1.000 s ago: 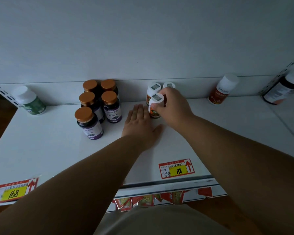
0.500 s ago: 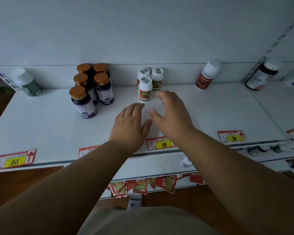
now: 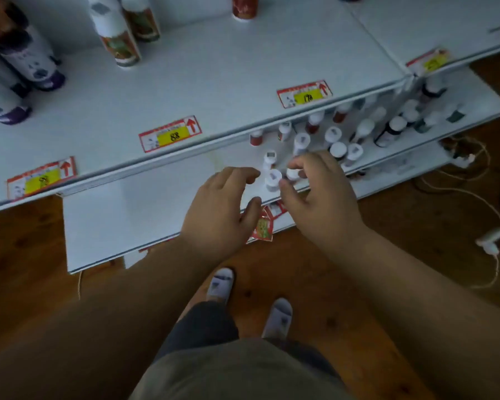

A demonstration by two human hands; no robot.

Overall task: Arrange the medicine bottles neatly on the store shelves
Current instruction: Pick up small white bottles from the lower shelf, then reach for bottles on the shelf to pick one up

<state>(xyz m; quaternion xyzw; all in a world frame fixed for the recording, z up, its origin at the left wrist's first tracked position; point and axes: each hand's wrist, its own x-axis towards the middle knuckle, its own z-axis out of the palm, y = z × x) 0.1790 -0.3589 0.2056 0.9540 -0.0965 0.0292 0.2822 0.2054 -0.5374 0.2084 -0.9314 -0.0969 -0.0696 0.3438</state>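
On the lower shelf [image 3: 156,203] a small white-capped bottle [image 3: 272,180] stands upright between both hands; right hand [image 3: 318,194] nearer, its fingers [image 3: 298,163] curled round a neighbouring bottle [image 3: 292,174]; left hand [image 3: 223,206] loosely spread, just left, holding nothing.

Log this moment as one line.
left hand: open by white-capped bottle | right hand: fingers on small bottle | place: lower shelf

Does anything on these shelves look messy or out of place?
Yes. The white-capped bottles on the lower shelf stand in a loose jumble, not rows. Red tags dangle crookedly off its front edge. Cables sprawl across the floor.
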